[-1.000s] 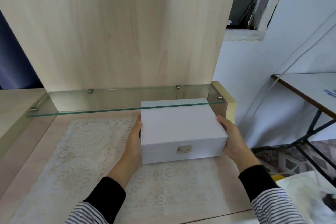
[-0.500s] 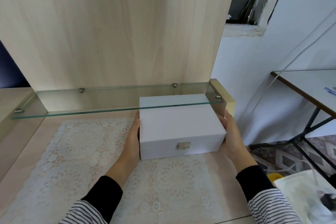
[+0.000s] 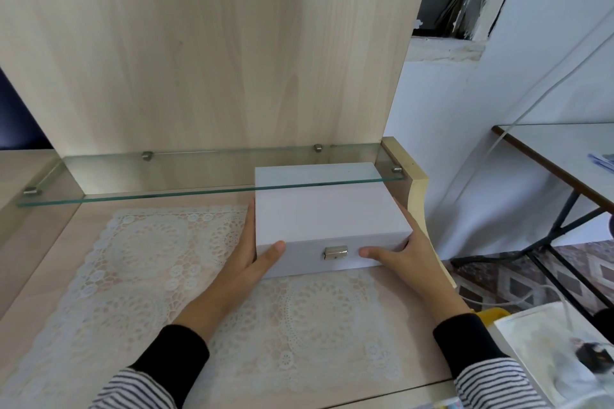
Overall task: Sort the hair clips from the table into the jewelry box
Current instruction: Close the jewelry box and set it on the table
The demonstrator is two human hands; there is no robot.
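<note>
The left hand [image 3: 246,261] is gripping the jewelry box [image 3: 327,209] at its left front corner, its fingers [image 3: 250,221] lying along the left wall, seemingly flat, thumb pressing the front. The closed box is sitting on the tabletop [image 3: 50,249], rear tucked under the glass shelf [image 3: 186,178]. The right hand [image 3: 413,257] is clasping the right corner likewise, thumb beside the latch [image 3: 336,252].

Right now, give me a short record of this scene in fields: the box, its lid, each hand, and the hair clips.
jewelry box: white, on the table, rear part under the glass shelf
lid: closed, clasp facing the person
left hand: holds box's left side, thumb on front face
right hand: holds box's right side, thumb on front face
hair clips: none in view
lace mat: in front of the box
</note>
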